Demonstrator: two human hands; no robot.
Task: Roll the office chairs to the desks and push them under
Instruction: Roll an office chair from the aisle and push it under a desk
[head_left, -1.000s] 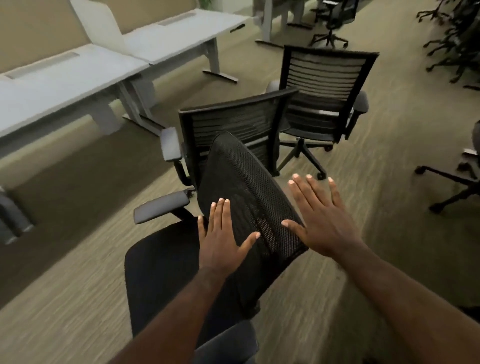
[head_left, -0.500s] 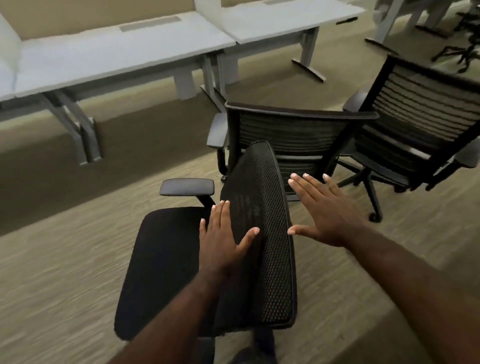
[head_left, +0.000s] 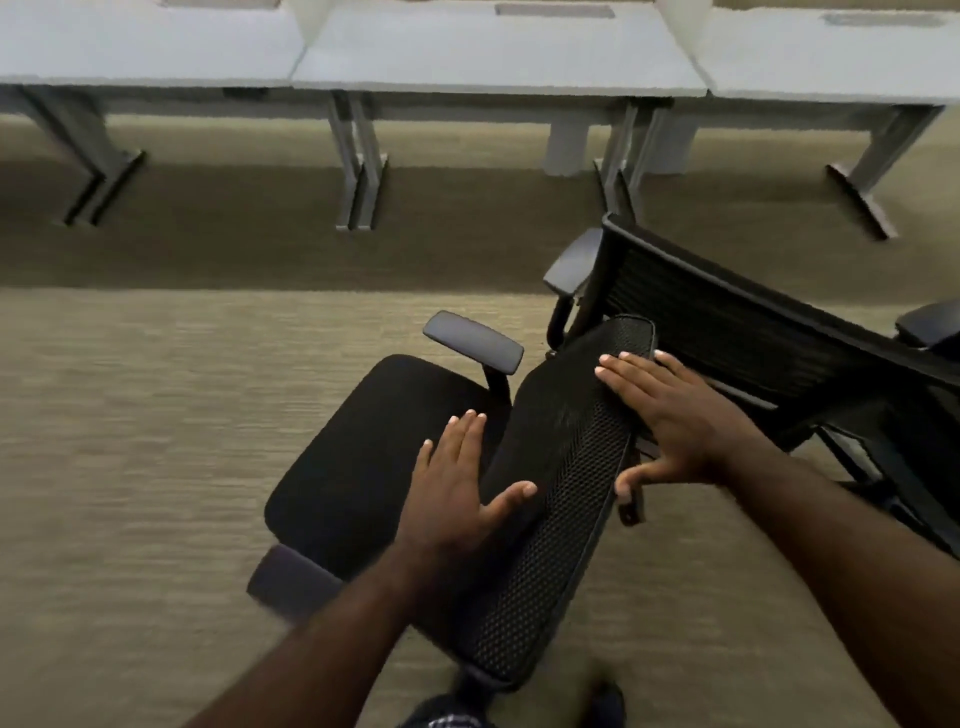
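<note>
Rolling the mesh chair toward the worktops

My left hand (head_left: 457, 488) and right hand (head_left: 675, 415) lie flat and spread on the mesh chair (head_left: 561, 467) backrest, clamping nothing. The worktop (head_left: 493, 57) waits at 12 o'clock; a second chair (head_left: 753, 332) crowds 2 o'clock. Next, I judge: swing the seat forward, then push.

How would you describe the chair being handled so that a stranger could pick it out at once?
Start at the row of grey desks, then come forward across the carpet. Two black chairs stand together; it is the nearer one, under both hands. Its back is perforated mesh, whereas the neighbour's back has horizontal slats.
</note>
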